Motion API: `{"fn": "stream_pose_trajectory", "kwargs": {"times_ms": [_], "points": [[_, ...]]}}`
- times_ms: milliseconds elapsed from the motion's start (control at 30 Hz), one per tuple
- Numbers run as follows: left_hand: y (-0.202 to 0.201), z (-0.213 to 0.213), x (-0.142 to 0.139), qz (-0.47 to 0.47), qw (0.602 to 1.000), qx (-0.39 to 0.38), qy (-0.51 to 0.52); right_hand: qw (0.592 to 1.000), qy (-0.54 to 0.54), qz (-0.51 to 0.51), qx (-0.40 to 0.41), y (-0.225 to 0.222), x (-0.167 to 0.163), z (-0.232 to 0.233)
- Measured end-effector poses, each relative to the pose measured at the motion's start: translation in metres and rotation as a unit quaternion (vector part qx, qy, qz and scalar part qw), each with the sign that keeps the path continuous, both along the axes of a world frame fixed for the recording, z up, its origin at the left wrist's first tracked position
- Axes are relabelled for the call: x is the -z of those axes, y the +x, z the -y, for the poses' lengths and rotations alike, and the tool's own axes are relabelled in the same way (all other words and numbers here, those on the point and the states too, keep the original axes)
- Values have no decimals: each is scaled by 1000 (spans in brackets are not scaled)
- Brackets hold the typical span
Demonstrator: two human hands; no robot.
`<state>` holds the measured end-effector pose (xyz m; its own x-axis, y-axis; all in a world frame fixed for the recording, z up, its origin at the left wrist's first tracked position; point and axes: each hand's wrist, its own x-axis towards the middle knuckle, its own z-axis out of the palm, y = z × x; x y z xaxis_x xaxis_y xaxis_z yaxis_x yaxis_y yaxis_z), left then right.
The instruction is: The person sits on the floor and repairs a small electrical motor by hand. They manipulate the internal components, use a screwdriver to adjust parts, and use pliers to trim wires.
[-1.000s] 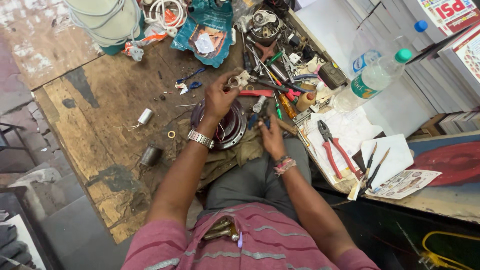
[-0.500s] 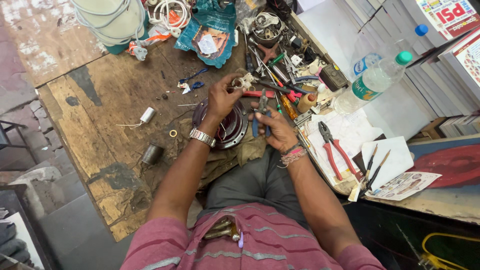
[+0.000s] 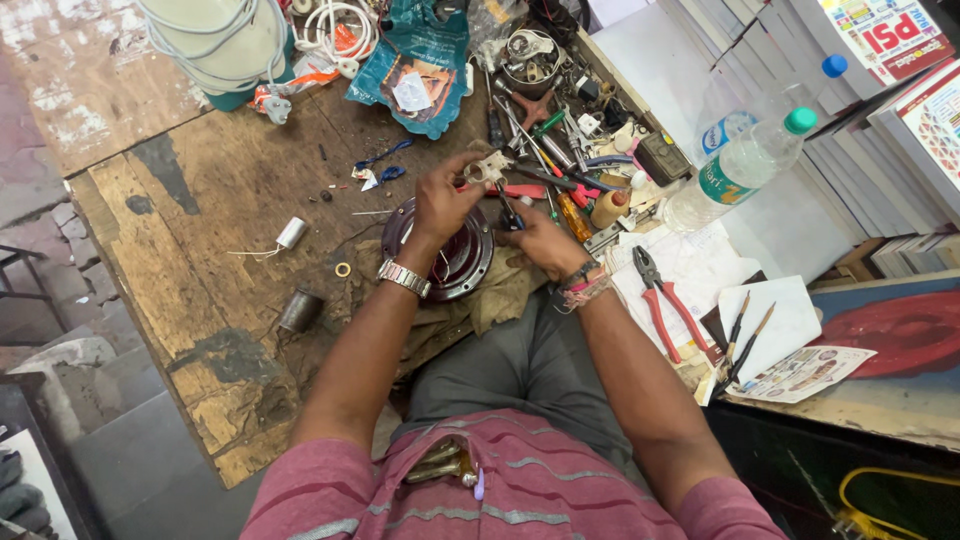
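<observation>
Honestly, keep left hand [image 3: 445, 200] pinching that small metal part [image 3: 487, 168] steady while right hand [image 3: 535, 240], clenched on the dark-handled tool [image 3: 508, 212], works slowly.

You've got two hands up: left hand [image 3: 445, 200], right hand [image 3: 535, 240]. Right of them: two plastic bottles [image 3: 745, 160], one red-handled pliers [image 3: 665, 300], two brushes [image 3: 742, 335]. Left of them: one white capacitor [image 3: 291, 233], one brass ring [image 3: 343, 269].
</observation>
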<state>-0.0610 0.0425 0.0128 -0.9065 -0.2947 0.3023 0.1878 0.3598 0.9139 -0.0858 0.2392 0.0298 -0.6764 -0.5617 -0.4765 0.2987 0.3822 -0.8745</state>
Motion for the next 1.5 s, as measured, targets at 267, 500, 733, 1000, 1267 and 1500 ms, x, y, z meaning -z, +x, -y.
{"fn": "stream_pose_trajectory", "kwargs": {"times_ms": [267, 500, 733, 1000, 1267, 1500], "points": [[2, 0, 0, 19, 1000, 8, -4, 996, 67, -51, -30, -12, 4, 3], [0, 2, 2, 28, 994, 55, 95, 959, 106, -258, -38, -15, 21, 6], [3, 2, -2, 16, 996, 61, 69, 946, 103, -306, -28, -16, 20, 9], [4, 2, -4, 34, 996, 54, 63, 951, 130, -282, -9, -10, 20, 13], [-4, 1, 2, 10, 997, 18, 74, 922, 146, -355, 54, -7, 11, 15], [-3, 6, 6, -8, 993, -51, 109, 990, 57, -118, 53, -10, 21, 7]]}}
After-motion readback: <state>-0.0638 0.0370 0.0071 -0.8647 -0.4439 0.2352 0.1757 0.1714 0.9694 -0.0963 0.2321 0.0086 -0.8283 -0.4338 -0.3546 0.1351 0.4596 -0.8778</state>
